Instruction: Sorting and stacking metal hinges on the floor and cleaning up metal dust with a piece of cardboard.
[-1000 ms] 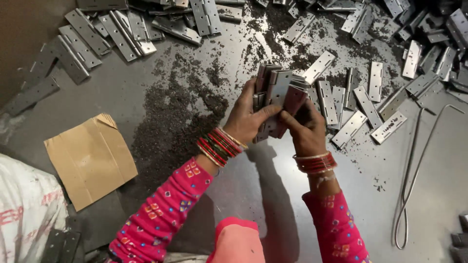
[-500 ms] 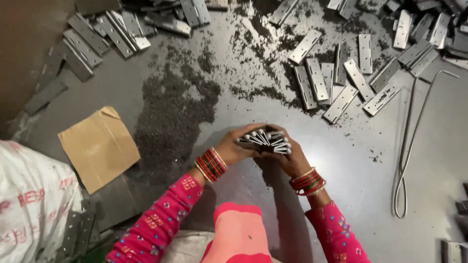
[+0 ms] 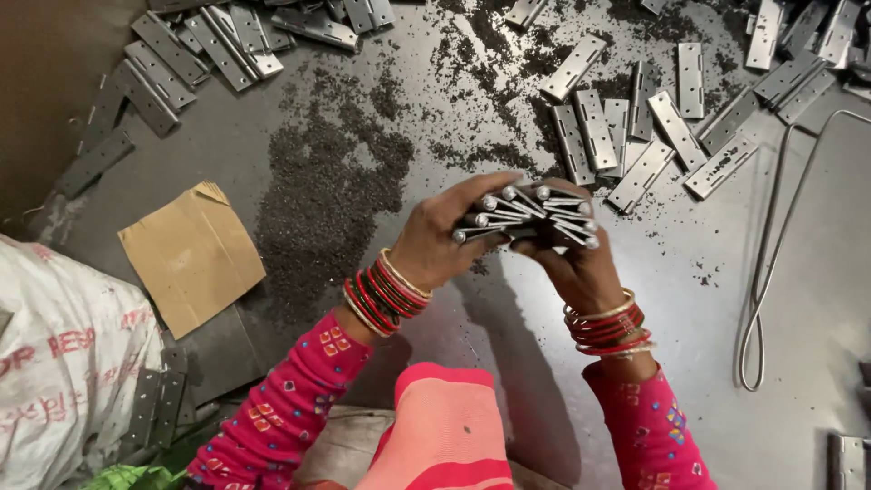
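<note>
Left hand [image 3: 445, 240] and right hand [image 3: 581, 272] together clasp a stack of hinges [image 3: 531, 218] edge-up at frame centre, fingers closed around it. One bundle appears gathered. Many loose hinges [image 3: 635, 136] remain scattered upper right, more upper left [image 3: 195, 45], on the dark worktop [image 3: 780, 436]. Cardboard piece [image 3: 190, 254] lies left.

head-worn view, steeply downward, close over floor [image 3: 726, 363]

My sleeves [image 3: 299, 399] are pink with small multicoloured squares, my bangles [image 3: 386, 290] red and gold. The hinges [image 3: 535, 218] in my fingers are silver-grey. Left of my fingers lies brown cardboard [image 3: 190, 254]; beyond them, black filings [image 3: 327, 181] speckle the dark grey table [image 3: 798, 272].
</note>
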